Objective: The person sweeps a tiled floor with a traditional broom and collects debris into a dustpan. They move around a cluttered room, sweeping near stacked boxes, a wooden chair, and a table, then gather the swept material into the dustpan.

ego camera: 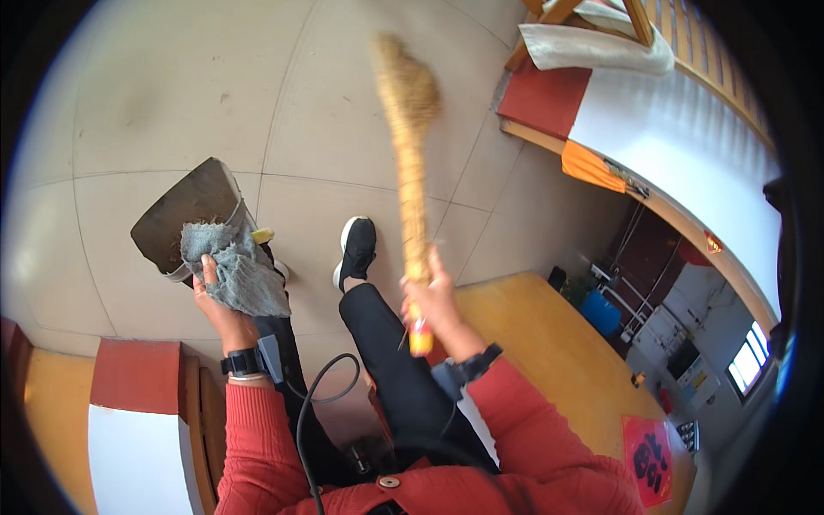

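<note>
My left hand (215, 302) grips the near edge of a dustpan (177, 199), with a crumpled grey cloth (248, 277) pinched under the thumb. Brown debris lies inside the pan, partly covered by the cloth. A small yellow piece (262, 235) shows at the pan's right side; what it belongs to is unclear. In my right hand (434, 299) is the bound handle of a straw hand broom (412, 180). The broom's head points away from me above the floor and is blurred. Red and yellow wrapping covers the handle's near end.
Beige floor tiles (161, 129) bear small specks. My black shoe (359, 248) stands between pan and broom. A wooden stair railing (721, 64) with a white cloth (592, 48) is at upper right. Yellow wall (534, 335) rises at right. A black cable (309, 399) loops near my left arm.
</note>
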Tool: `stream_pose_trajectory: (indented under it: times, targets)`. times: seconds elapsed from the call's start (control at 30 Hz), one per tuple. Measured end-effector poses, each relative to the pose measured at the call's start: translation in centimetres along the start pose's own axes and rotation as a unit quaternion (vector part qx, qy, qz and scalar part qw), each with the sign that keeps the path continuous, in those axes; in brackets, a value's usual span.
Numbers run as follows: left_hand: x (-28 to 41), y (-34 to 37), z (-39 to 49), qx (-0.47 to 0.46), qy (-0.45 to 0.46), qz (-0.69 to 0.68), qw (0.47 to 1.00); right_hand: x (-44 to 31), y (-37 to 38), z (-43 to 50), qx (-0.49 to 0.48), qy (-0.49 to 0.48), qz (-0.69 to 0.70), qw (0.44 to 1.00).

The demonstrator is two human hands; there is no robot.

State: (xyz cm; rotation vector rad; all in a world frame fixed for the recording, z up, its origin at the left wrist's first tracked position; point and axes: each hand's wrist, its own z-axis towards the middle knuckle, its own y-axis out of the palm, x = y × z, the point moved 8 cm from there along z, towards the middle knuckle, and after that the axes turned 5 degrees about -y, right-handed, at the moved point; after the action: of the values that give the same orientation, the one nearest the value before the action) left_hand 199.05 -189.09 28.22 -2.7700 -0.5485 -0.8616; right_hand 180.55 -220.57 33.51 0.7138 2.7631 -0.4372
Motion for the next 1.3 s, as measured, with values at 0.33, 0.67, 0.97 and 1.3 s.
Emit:
stream_pose_trajectory:
  times: [0.33,0.67,0.97,1.3]
  targets:
    - [2.3,0.5,-1.4,0.019,-0.014,0.105,0.994,5.6,-17.6,-7.0,0.052,0.069,0.187,0.978]
    - [7.9,-3.1,-2.4,-0.007,0.016,0.263,0.965,10.6,-24.3,9.7,0.075,0.164,0.414,0.892]
    - [8.7,-0.4,-5.2,0.002,-0.012,0.265,0.964,-11.6,5.8,8.8,-0.064,0.122,0.441,0.887]
    - [9.1,-0.1,-7.7,0.076,-0.038,0.271,0.959,-34.3,16.5,12.2,-0.269,0.013,0.385,0.883]
